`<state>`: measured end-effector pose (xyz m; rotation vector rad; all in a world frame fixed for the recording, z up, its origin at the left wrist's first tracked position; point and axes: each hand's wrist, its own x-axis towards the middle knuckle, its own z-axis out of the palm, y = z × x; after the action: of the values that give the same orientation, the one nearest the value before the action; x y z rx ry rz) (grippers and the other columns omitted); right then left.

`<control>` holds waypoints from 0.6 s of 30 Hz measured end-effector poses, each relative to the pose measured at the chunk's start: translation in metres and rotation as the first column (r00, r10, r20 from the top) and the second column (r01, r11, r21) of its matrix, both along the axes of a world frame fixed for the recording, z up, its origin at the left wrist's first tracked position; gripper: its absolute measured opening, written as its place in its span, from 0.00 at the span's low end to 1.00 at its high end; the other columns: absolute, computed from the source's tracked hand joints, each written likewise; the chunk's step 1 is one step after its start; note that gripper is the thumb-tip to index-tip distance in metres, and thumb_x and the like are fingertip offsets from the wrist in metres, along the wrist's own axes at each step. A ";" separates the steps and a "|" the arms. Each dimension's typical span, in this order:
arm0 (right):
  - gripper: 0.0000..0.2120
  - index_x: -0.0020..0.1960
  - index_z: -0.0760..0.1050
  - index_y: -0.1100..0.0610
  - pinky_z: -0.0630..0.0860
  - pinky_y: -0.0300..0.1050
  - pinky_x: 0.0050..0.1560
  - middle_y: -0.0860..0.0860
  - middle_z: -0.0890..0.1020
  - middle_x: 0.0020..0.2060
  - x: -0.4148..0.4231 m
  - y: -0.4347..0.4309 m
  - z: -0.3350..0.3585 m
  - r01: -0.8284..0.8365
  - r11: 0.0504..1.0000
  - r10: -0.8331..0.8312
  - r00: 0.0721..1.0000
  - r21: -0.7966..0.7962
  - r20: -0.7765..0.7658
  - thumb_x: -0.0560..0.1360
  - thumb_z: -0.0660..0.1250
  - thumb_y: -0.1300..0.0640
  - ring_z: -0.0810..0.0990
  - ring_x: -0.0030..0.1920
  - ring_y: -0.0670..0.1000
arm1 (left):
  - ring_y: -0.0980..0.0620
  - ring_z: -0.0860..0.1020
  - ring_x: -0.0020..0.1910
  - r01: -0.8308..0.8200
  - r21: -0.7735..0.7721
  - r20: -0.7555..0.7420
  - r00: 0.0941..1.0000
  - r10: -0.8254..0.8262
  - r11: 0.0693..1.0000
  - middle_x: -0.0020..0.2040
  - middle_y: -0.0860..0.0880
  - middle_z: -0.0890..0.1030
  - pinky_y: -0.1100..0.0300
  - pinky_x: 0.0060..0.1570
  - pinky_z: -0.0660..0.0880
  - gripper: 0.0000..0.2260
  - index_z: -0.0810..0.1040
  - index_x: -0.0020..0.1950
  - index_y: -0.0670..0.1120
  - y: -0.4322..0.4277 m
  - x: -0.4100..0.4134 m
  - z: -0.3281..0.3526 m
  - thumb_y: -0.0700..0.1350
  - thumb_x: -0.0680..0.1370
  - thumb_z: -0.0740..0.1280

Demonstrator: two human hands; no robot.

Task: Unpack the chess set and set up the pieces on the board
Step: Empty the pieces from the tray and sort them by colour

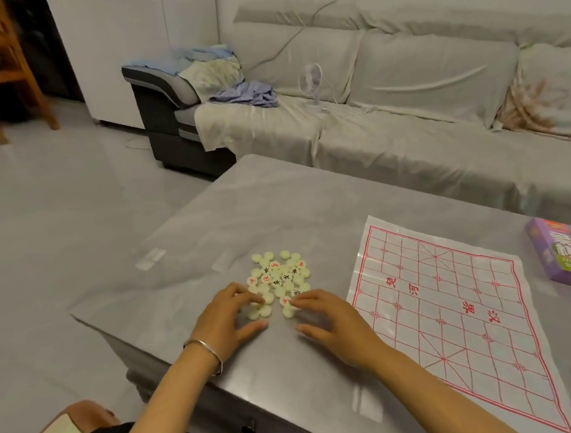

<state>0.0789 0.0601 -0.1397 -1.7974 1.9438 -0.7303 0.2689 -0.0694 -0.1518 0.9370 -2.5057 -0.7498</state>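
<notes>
While the long grey sofa fills the background, the action sits on the grey table in front of it. The board, a thin plastic sheet printed with a red grid, lies flat on the right side of the table with not one piece on it. Beyond it, at the far right edge, is the purple box.

Left of the board, apart from it, the pile of pieces is bunched together: pale round discs, some showing red or black characters, many blank side up.

Both hands are at the near edge of that pile. The left hand, a bracelet on its wrist, has its fingers spread and lightly bent, fingertips resting on the near-left discs, thumb out on the table, gripping nothing. The right hand mirrors it — fingers reaching onto the near-right discs, thumb held wide, nothing pinched.

The step looks like spreading and sorting — unpacking done, setup not begun. To do it well, she should fan the discs into a single layer with flat fingers, flip the blank ones face up, and split red from black before carrying anything across. Light pressure matters, since smooth discs on a glossy top will likely skid toward the table edge.
</notes>
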 end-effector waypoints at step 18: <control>0.09 0.52 0.81 0.52 0.68 0.28 0.44 0.37 0.75 0.44 -0.002 -0.014 -0.011 -0.014 0.997 0.025 0.990 -0.074 0.139 0.72 0.71 0.55 0.74 0.44 0.38 | 0.60 0.74 0.35 0.144 0.089 -0.114 0.985 -0.133 0.986 0.38 0.57 0.74 0.71 0.37 0.70 0.13 0.82 0.42 0.50 0.003 -0.001 -0.003 0.58 0.67 0.72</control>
<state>0.0771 0.0456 -0.1507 -1.7539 1.8277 -0.9067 0.2675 -0.0669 -0.1551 0.7375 -2.4780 -0.9476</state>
